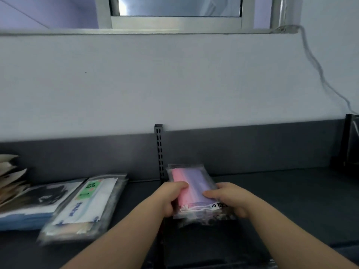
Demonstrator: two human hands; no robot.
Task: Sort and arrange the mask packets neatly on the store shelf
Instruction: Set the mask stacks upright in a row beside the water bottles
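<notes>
Mask packets: one clear packet (194, 193) of pink and lilac masks is held at the middle of the dark shelf (281, 191), just in front of the slotted upright (159, 150) on the back panel. Left hand (171, 197) grips its left edge, thumb on top of the pink band, fingers curled under. Right hand (229, 199) grips the right edge, thumb on the lilac band, fingers beneath. Both hands closed on it. Cannot tell whether it touches the shelf. Toward the left edge lies a stack of white packets (85, 204), tilted; beside it dark-printed packets (38, 200).
</notes>
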